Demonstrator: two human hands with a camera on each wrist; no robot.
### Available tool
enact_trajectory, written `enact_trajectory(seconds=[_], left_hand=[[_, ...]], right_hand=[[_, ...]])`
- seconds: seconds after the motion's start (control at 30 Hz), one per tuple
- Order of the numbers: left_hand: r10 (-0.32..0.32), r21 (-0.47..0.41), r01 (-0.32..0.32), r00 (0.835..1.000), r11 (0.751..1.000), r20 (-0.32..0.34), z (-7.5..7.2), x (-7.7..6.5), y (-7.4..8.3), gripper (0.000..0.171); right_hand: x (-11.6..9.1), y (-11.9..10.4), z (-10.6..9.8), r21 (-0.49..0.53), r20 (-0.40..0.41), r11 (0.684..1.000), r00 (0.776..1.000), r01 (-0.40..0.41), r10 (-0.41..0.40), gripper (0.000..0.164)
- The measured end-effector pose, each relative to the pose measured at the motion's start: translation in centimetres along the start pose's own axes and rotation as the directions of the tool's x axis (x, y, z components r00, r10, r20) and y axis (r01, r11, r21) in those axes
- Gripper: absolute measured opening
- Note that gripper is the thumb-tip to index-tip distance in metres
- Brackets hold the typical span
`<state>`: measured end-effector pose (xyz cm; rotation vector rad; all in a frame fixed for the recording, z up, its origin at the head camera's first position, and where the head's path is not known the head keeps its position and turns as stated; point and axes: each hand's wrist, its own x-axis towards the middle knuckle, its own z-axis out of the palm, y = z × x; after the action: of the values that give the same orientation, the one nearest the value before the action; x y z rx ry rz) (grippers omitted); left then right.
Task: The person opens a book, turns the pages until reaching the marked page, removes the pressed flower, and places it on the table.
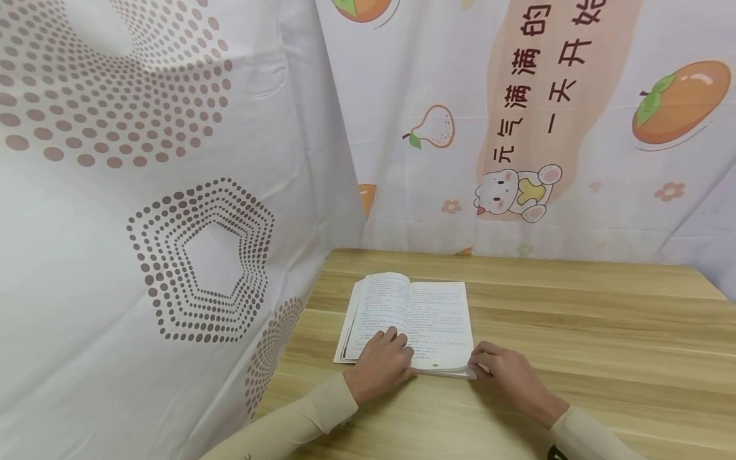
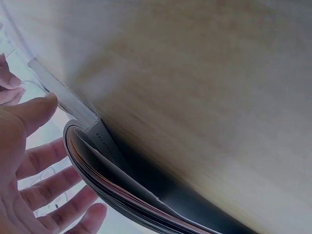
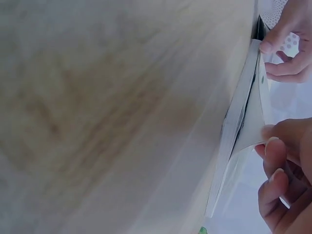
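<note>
An open book (image 1: 439, 319) with printed pages lies on the wooden table, its left-hand pages bowed up near the spine. My left hand (image 1: 384, 359) rests on the book's lower middle, fingers over the pages. In the left wrist view, the left thumb (image 2: 41, 113) lies along the lower edge of the book and the fingers are spread over the pages. At the lower right corner, my right hand (image 1: 508, 374) pinches a page (image 3: 253, 119) between thumb and forefinger. The right wrist view shows this page lifted off the stack beneath, its corner bent up.
The wooden table (image 1: 592, 338) extends to the right of the book. A white dotted curtain (image 1: 213, 255) hangs close on the left, and a curtain with fruit prints and writing (image 1: 437, 191) hangs behind the table's far edge.
</note>
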<state>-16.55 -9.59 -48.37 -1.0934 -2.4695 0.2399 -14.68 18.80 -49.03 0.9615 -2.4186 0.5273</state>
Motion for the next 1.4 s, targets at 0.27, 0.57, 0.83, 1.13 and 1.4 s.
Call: enact_trajectory(seconds=[0.27,0.57,0.83,1.13,1.4], left_hand=[[0.002,0.012,-0.001,1.000,1.000,-0.016,-0.2,0.1,-0.1,0.042],[-0.004,0.003,0.004,1.000,1.000,-0.007,-0.1,0.2,-0.2,0.041],[-0.038,0.008,0.038,0.999,0.999,-0.020,-0.1,0.2,-0.2,0.015],[-0.027,-0.029,0.023,0.989,0.999,-0.145,-0.2,0.2,-0.1,0.007],[0.017,0.036,-0.014,0.996,0.999,-0.085,-0.3,0.3,0.2,0.009]], right_hand=[[0.4,0.0,-0.4,0.066,-0.018,0.997,0.999,-0.049,0.050,0.012],[0.7,-0.2,-0.8,0.102,-0.069,0.992,0.994,-0.072,0.079,0.012],[0.5,-0.1,-1.3,0.137,-0.102,0.971,0.972,-0.197,0.212,0.022],[-0.2,0.0,-0.8,0.158,0.005,0.964,0.976,-0.214,0.216,0.020],[-0.5,0.1,-0.5,0.087,0.108,0.965,0.966,-0.246,0.236,0.020]])
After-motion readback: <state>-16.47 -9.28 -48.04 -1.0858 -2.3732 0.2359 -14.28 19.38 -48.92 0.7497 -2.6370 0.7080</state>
